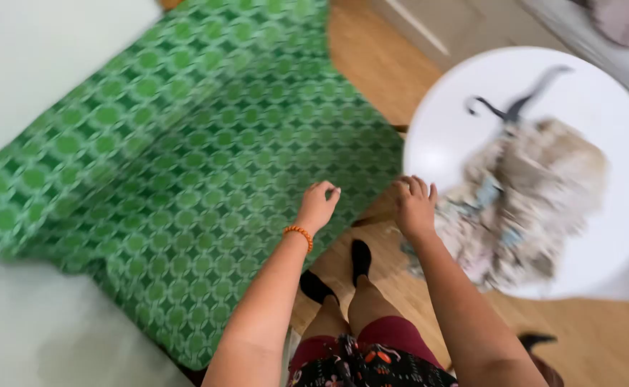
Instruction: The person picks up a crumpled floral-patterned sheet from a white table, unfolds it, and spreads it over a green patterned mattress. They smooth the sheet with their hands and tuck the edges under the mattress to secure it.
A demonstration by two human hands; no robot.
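Two bare hands were in front of me, both reaching forward over the wooden floor (379, 64). My left hand (317, 204) had an orange bead bracelet (299, 233) on the wrist, and its fingers were curled in loosely; the grip held nothing that I could see. It hung just at the edge of the green patterned cloth (207, 165), which covered the bed (35, 50) from about nine o'clock up to twelve o'clock of the view. If the fingertips touched the cloth, I could not tell because of the blur.

My right hand (414, 206) was near the left one, at its three o'clock side. Its fingers were bent downward, and the grip was not closed on anything. It was just beside the rim of the round white worktop (616, 100). On this worktop, at three o'clock from the right hand, lay a crumpled beige garment (537, 193) with a dark hanger (504, 111) at its top. Down at six o'clock I saw my two feet in black socks (360, 256) on the floor.
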